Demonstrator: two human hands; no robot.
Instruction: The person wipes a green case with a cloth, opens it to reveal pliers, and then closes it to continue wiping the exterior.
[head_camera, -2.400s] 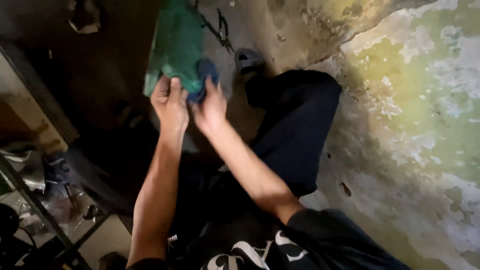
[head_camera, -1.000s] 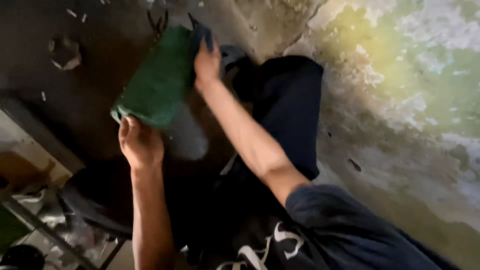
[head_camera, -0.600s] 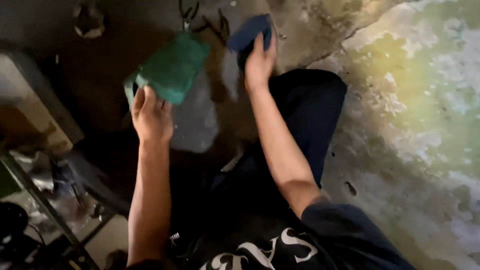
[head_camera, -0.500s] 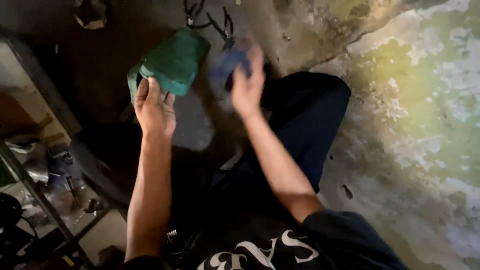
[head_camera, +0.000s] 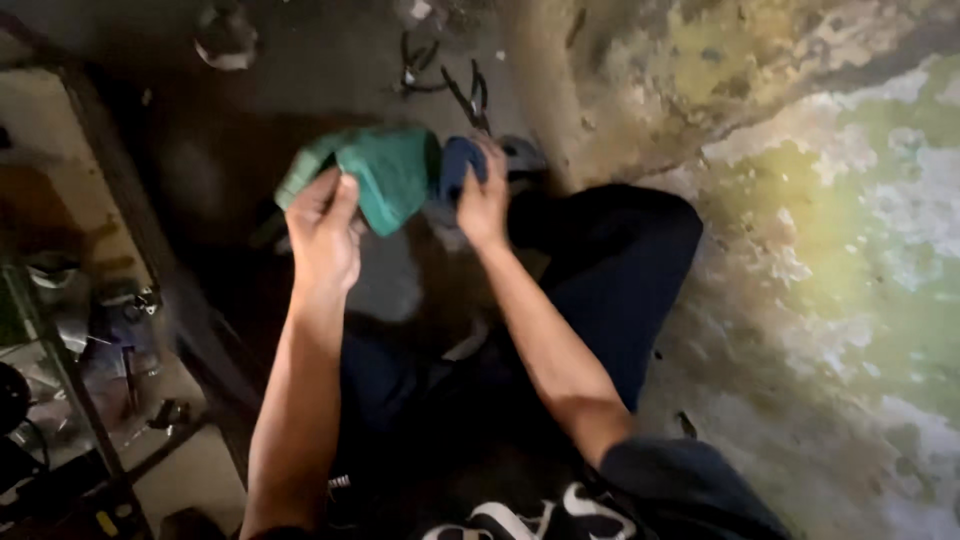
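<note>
So the left hand (head_camera: 325, 235) has a green, boxy, cloth-looking piece (head_camera: 385, 175) pinched along its lower edge, thumb on the near face and fingers curled round the far side, holding it up in the air over the dark floor and in front of the person's knees. The right hand (head_camera: 483, 200) is closed around a small dark blue pad (head_camera: 458, 165), which looks like a folded rag or sponge, and that pad is pressed right against the right end of the green piece. My take on doing this bit well: keep the left grip firm and low so the green piece doesn't swing away when the blue pad pushes on it, and work the pad in short strokes along the surface instead of one big swipe, since it's only held by an edge and could twist. Turning it bit by bit with the left fingers would let the pad reach each face. Pose-wise, both forearms are stretched out away from the body, left one nearly straight, right one bent at the elbow and angled in from the right so the two hands meet close together. The person sits with dark trousers (head_camera: 610, 290) bent up next to a peeling greenish-yellow wall (head_camera: 830, 230). Black-handled pliers (head_camera: 470, 95) lie on the floor just beyond the hands, and a metal rack (head_camera: 70, 350) full of odds and ends is off to the left.
</note>
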